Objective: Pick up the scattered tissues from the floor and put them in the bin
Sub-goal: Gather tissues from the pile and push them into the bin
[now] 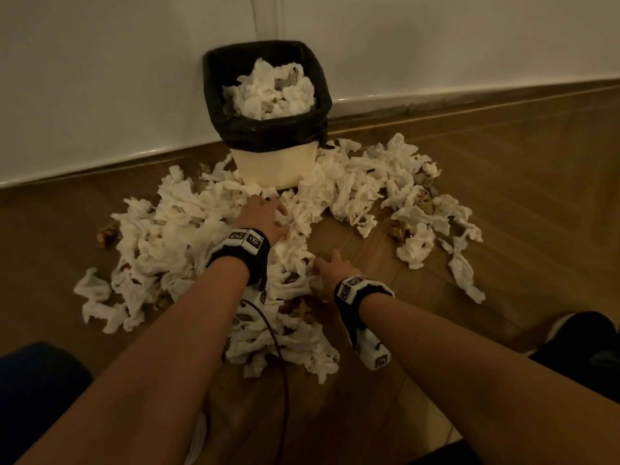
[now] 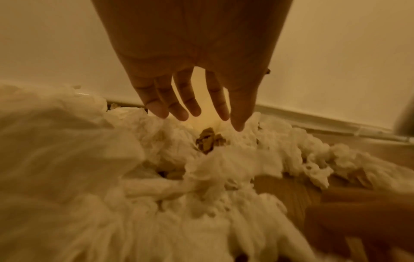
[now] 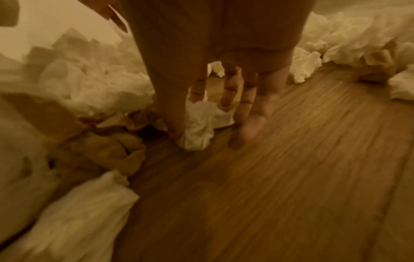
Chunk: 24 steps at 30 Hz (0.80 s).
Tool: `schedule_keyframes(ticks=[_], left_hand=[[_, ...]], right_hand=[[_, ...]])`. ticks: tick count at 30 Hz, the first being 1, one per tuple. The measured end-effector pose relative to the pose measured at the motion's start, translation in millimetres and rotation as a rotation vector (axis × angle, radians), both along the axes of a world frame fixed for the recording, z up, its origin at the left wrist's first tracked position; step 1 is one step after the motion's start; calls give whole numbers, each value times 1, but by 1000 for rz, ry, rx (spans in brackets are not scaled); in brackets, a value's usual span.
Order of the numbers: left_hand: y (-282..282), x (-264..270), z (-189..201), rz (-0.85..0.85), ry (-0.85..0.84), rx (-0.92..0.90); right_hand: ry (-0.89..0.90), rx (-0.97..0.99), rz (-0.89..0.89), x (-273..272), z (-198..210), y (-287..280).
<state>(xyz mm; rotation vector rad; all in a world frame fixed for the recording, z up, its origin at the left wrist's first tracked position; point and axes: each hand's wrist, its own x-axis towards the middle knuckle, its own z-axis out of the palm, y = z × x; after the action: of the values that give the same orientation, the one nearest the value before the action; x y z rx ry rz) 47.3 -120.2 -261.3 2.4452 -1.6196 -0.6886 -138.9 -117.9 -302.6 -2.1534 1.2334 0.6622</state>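
The bin (image 1: 273, 167) stands at the far side against the wall (image 1: 100, 78), lined with a black bag (image 1: 265, 132) folded over its rim and already heaped with crumpled white tissues. More tissues (image 1: 174, 223) lie scattered on the wooden floor (image 1: 503, 203) around its base, thick on the left and near side, looser on the right, with a few brown scraps among them. The left hand (image 1: 265, 216) rests flat on the pile just before the bin, fingers (image 2: 179, 106) straight and slightly spread. The right hand (image 1: 330, 266), nearer, reaches down with fingers extended around one crumpled tissue (image 3: 199, 129) at the pile's edge.
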Motion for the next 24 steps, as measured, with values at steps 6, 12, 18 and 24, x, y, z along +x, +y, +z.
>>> schedule_keyframes(ticks=[6, 12, 18, 24], left_hand=[[7, -6, -14, -137, -139, 73], [2, -9, -15, -195, -111, 137], [0, -11, 5, -93, 14, 33], [-2, -21, 37, -67, 49, -57]], right_hand=[[11, 124, -76, 3, 17, -8], [-271, 264, -450, -21, 21, -23], [-627, 453, -997, -32, 41, -30], [-793, 540, -1183, -32, 83, -39]])
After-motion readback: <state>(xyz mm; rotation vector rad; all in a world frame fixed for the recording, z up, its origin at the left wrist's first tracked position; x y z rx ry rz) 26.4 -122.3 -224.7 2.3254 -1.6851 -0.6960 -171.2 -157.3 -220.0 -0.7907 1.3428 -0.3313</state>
